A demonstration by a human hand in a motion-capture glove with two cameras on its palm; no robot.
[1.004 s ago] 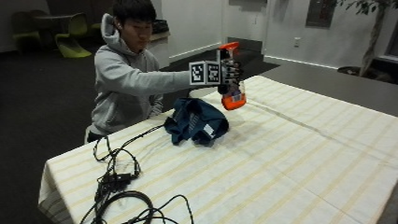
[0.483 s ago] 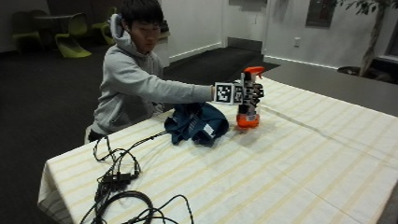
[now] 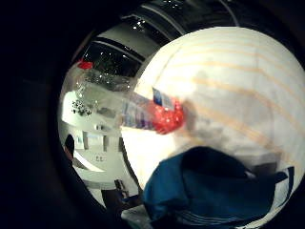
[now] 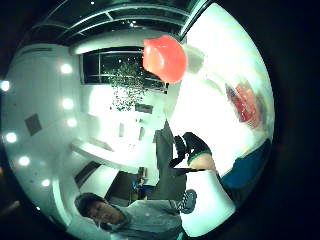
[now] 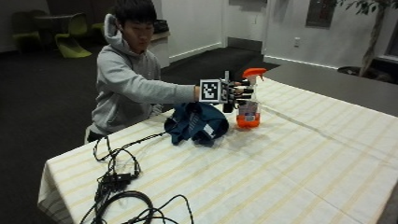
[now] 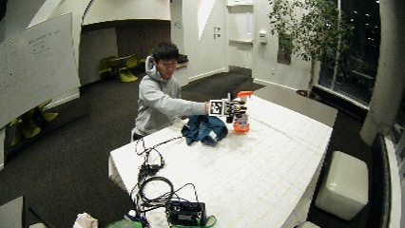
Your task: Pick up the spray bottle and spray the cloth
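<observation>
While the bottle [image 5: 248, 108] stands upright beside the cloth [image 5: 196, 123], orange liquid low inside, the hand [image 5: 235, 92] is beside it; whether the fingers grip cannot be told.

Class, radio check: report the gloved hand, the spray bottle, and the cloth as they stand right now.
Gloved right hand beside spray bottle, grip unclear. Bottle upright on table. Blue cloth bunched beside it. Nothing between them.

A seated person [image 5: 127, 79] in a grey hooded sweatshirt at our table

We see long grey sleeves, the hood down behind the neck, dark hair, and a black glove with black straps on the right hand [image 5: 238, 91].
</observation>
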